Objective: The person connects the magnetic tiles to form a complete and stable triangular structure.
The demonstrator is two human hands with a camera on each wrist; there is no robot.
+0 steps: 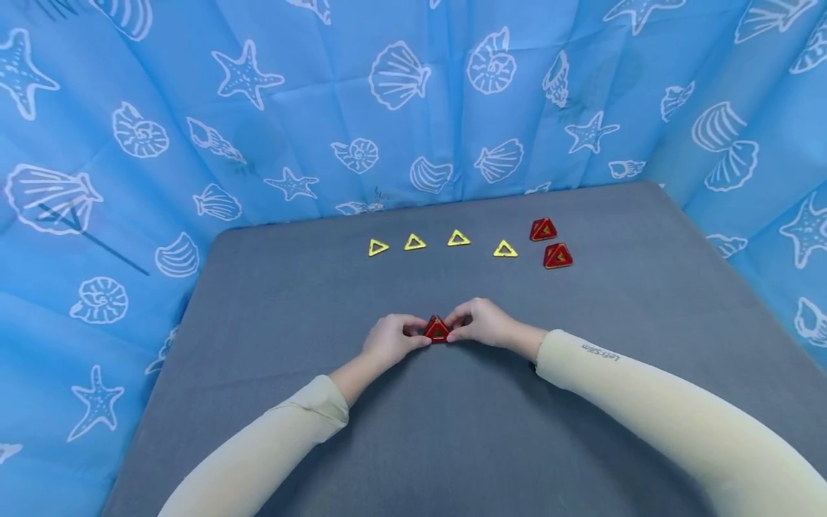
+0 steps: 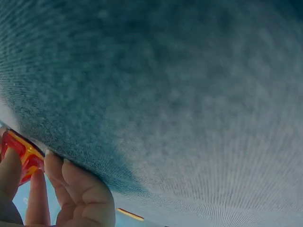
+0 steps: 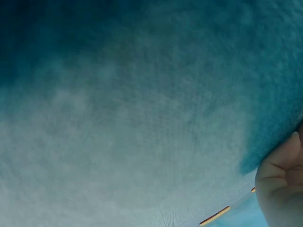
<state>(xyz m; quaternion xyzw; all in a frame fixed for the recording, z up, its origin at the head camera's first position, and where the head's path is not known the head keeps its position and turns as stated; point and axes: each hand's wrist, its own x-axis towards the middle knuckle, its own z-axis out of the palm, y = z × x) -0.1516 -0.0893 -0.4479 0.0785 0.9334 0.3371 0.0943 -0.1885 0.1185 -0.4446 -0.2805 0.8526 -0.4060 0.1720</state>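
Observation:
Near the middle of the table, both hands hold a small red triangular block point(image 1: 436, 329) with yellow-orange edging; one corner points away from the person. My left hand point(image 1: 390, 337) pinches its left side between thumb and fingers. From the right, the thumb and fingers of my right hand point(image 1: 484, 323) grip the other side. In the left wrist view the red block point(image 2: 29, 163) looks glossy, partly covered by fingers, with the left hand point(image 2: 85, 194) down at the grey cloth. Only part of the right hand point(image 3: 281, 184) shows in the right wrist view, and the block is hidden there.
Beyond the hands, several yellow triangle frames point(image 1: 415, 242) lie in a loose row. Two red pieces with yellow edging, an upper one point(image 1: 543, 229) and a lower one point(image 1: 558, 255), lie to their right. Behind the grey table point(image 1: 291, 301) hangs a blue shell-print curtain point(image 1: 362, 93).

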